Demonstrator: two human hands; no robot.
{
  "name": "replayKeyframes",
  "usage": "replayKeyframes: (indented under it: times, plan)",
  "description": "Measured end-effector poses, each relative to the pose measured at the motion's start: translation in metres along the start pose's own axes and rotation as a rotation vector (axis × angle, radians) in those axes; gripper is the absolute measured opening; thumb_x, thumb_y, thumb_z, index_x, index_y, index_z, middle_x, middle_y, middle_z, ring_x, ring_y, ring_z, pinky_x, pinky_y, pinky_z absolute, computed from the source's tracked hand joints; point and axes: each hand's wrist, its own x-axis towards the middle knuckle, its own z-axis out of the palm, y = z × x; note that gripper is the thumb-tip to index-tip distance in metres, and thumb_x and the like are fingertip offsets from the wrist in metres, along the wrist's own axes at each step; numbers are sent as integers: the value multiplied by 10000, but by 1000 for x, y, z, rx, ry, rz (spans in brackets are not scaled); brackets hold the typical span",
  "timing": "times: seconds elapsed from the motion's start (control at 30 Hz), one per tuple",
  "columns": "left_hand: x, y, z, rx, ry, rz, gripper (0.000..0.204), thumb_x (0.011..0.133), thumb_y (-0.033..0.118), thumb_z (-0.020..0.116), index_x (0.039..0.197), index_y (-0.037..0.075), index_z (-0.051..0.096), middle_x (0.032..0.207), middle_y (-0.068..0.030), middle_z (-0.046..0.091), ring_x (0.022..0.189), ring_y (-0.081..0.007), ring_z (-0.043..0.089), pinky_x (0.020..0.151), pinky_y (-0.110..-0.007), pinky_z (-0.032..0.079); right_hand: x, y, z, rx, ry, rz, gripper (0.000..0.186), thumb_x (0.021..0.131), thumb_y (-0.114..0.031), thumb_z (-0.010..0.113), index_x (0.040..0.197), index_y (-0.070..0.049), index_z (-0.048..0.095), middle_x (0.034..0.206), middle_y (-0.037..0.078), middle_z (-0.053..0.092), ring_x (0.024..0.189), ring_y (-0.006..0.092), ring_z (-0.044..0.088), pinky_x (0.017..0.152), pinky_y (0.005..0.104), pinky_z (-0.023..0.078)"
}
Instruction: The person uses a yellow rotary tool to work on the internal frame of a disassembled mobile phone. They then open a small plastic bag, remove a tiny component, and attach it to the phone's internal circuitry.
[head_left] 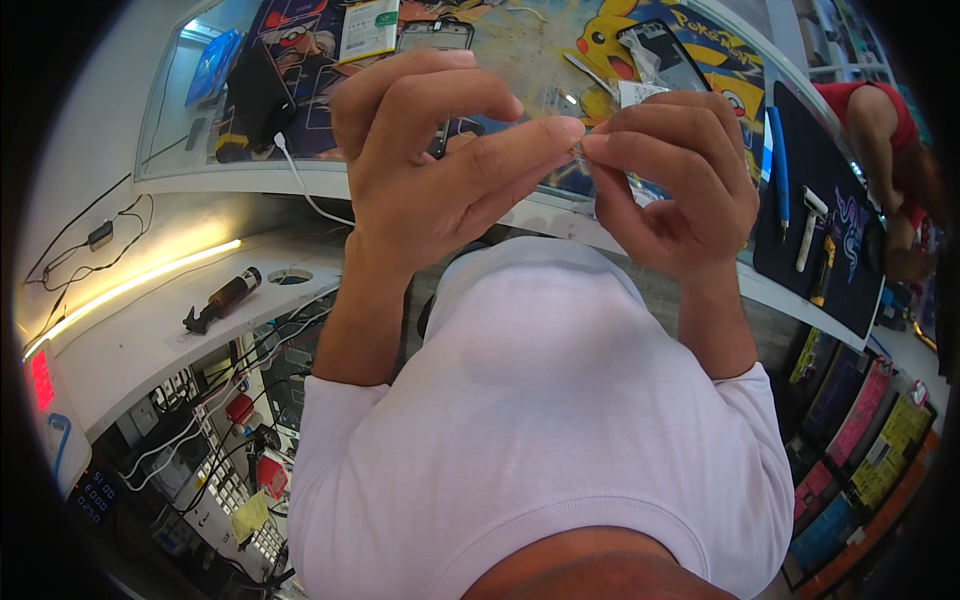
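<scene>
Pinching a tiny orange-brown sliver (575, 150) between my fingertips, I hold both bare hands above the near edge of a white-rimmed glass counter (215, 183). The sliver sits in the narrow place where the hands meet: just right of the thumb and forefinger of my left hand (425, 170), and just left of the thumb and forefinger of my right hand (685, 175). Neither hand is clearly nearer; both sets of tips appear closed on it. So little of it shows that I cannot tell its material or which way its long axis runs. My left hand's other fingers are curved and spread apart, clear of the pinch; my right hand's are folded close together.

Beyond the fingertips, on the far side, a slim silver metal tool (588, 73) slants from far left to near right across a colourful cartoon-printed mat (540, 65). Far of my right hand lies an opened dark phone with a grey interior (682, 62), slanting the same way; a clear plastic packet with a white label (640, 93) lies at its near-left side.

Well to the left, past my left hand, a black rectangular phone (262, 95) has a white charging cable (300, 182) running toward me. To the right of my right hand, a long blue pen-shaped tool (779, 170) lies on a black mat (840, 310).
</scene>
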Motion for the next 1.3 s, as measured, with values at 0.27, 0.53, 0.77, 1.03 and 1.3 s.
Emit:
replayKeyframes:
  times: [0.27, 0.53, 0.77, 1.03, 1.3]
  plan:
    - [-8, 0, -1, -57, 64, -101, 337, 692, 202, 907, 1000, 286, 802, 936, 85, 637, 998, -170, 550, 891, -299, 389, 1, 2, 3, -11, 39, -59, 324, 627, -18, 862, 920, -113, 763, 911, 8, 721, 800, 185, 612, 683, 289, 491]
    - [-7, 20, 17, -85, 84, -255, 320, 723, 133, 873, 1018, 215, 781, 929, 49, 649, 975, -176, 549, 909, -327, 375, -14, -25, 16, 820, 121, 867, 147, 915, -14, 742, 1054, -31, 695, 959, 11, 704, 824, 68, 602, 696, 224, 465]
    - [-6, 20, 13, -170, -84, -409, 219, 839, 115, 825, 1050, 124, 768, 1044, -27, 665, 1090, -226, 542, 997, -357, 400, -22, -27, 17, 1050, 164, 1000, 143, 992, -48, 694, 1120, 7, 661, 996, -7, 679, 862, 29, 584, 721, 185, 452]
    - [-8, 20, 22, -503, -51, -561, 152, 835, 117, 798, 978, 118, 747, 995, -19, 666, 987, -203, 545, 904, -333, 385, -21, -26, 13, 984, 166, 977, 144, 985, -45, 702, 1114, 4, 660, 1014, -5, 681, 847, 24, 572, 716, 184, 449]
    - [-3, 24, 22, -537, -58, -592, 140, 838, 86, 762, 968, 117, 720, 991, -25, 664, 982, -198, 547, 896, -340, 377, -22, -27, 13, 964, 181, 941, 192, 976, -53, 726, 1149, 10, 671, 1048, 17, 706, 849, 36, 595, 716, 196, 475]
